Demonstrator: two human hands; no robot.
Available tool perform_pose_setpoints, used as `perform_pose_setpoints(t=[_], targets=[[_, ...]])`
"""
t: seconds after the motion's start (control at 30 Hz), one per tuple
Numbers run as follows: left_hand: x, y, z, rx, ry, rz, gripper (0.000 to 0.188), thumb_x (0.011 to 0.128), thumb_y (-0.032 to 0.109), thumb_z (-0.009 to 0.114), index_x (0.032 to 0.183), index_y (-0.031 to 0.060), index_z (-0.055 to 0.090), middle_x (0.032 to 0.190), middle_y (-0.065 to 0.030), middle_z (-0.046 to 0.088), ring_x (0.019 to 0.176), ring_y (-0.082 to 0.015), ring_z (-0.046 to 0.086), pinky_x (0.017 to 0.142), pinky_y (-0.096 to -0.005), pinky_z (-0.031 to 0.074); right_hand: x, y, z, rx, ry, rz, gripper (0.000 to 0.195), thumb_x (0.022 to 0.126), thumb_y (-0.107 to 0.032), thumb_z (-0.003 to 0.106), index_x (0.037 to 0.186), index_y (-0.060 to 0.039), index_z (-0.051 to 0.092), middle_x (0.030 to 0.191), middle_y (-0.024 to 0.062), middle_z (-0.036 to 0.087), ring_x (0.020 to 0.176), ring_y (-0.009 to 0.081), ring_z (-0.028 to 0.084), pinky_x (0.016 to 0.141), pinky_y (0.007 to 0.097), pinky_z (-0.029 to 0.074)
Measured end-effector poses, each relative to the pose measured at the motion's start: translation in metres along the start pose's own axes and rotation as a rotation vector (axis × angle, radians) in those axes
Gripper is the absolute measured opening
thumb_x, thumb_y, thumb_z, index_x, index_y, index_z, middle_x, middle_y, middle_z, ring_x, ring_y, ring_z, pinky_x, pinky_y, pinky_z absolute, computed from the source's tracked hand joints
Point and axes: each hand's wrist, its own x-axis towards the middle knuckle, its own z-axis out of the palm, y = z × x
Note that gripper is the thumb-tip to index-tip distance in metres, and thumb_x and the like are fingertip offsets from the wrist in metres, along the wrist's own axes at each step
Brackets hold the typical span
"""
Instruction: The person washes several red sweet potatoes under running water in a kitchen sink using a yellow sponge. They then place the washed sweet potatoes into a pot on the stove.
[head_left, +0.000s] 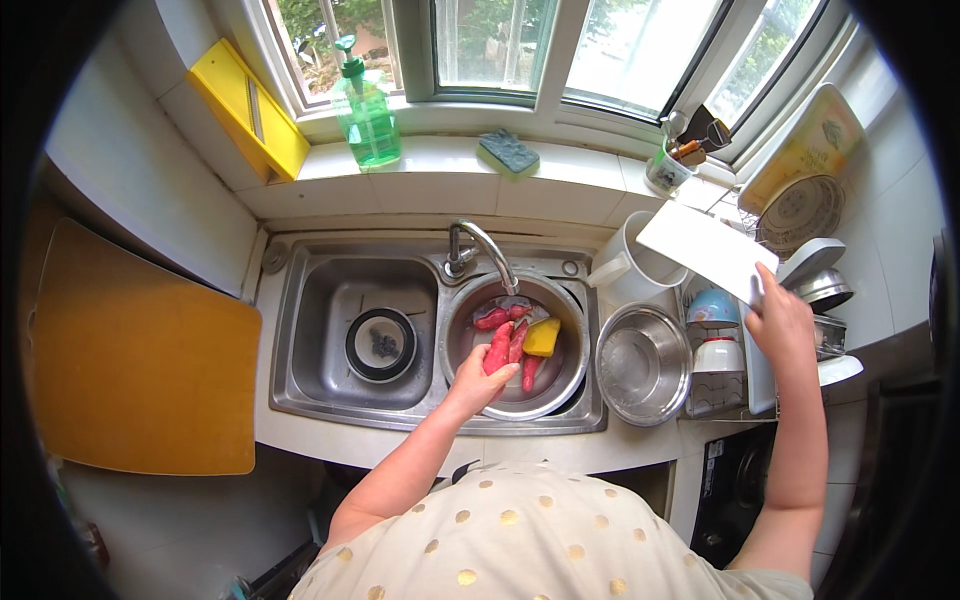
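Note:
My left hand (480, 381) grips a red-skinned sweet potato (498, 349) over a metal basin (455, 379) set in the right sink bowl. Inside the basin lie several more red sweet potatoes (531, 372) and a yellow chunk (541, 337), perhaps pumpkin. The chrome faucet (495, 253) arches above its back edge. Over at the dish rack, my right hand (781, 315) holds a flat white rectangular board or tray (705, 247) by its near right corner, tilted above a white pitcher (628, 259). Part of the right fingers is hidden behind the white piece.
Left sink bowl (315, 330) holds a drain strainer (381, 345). An empty steel bowl (643, 364) stands right of the sink, beside a dish rack (716, 409) with bowls. On the ledge are a soap bottle (369, 120), sponge (508, 154) and yellow slicer (251, 112). A brown board (142, 352) is left.

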Motion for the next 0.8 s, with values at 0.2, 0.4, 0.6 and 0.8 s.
perform_pose_setpoints(t=[0.2, 0.4, 0.6, 0.8], targets=[[-0.011, 0.004, -0.003, 0.026, -0.024, 0.051, 0.039, 0.083, 0.02, 0.07, 0.111, 0.0046, 0.047, 0.077, -0.0045, 0.058, 0.056, -0.0079, 0.052, 0.047, -0.0218, 0.041, -0.097, -0.04, 0.043, 0.832, 0.183, 0.233, 0.058, 0.071, -0.001, 0.062, 0.127, -0.0075, 0.052, 0.062, 0.0065, 0.057, 0.053, 0.0136, 0.052, 0.053, 0.0269, 0.043], [-0.031, 0.042, 0.004, 0.078, -0.139, -0.057, 0.041, 0.085, 0.017, 0.066, 0.118, 0.0043, 0.047, 0.081, -0.0031, 0.059, 0.061, -0.0083, 0.054, 0.05, -0.0234, 0.043, -0.111, -0.166, 0.084, 0.982, 0.223, -0.016, 0.047, 0.068, -0.001, 0.066, 0.114, -0.0128, 0.065, 0.062, 0.007, 0.06, 0.052, 0.0185, 0.058, 0.05, 0.0311, 0.047], [-0.025, 0.007, 0.012, -0.39, -0.183, 0.279, 0.043, 0.087, 0.014, 0.062, 0.127, 0.0094, 0.048, 0.101, -0.0018, 0.056, 0.078, -0.0066, 0.055, 0.054, -0.0217, 0.043, -0.089, -0.22, 0.073, 0.795, 0.254, -0.339, 0.054, 0.064, -0.004, 0.068, 0.116, -0.0182, 0.064, 0.054, 0.0035, 0.049, 0.047, 0.0195, 0.052, 0.045, 0.0328, 0.044], [-0.049, 0.046, 0.009, -0.175, -0.102, 0.142, 0.021, 0.088, 0.012, 0.059, 0.107, 0.0091, 0.051, 0.081, 0.0047, 0.052, 0.056, -0.0002, 0.044, 0.041, -0.0193, 0.032, -0.074, -0.235, 0.07, 0.845, 0.237, -0.332, 0.06, 0.063, -0.003, 0.068, 0.12, -0.0184, 0.061, 0.057, 0.0035, 0.051, 0.049, 0.0194, 0.054, 0.047, 0.0323, 0.046]])
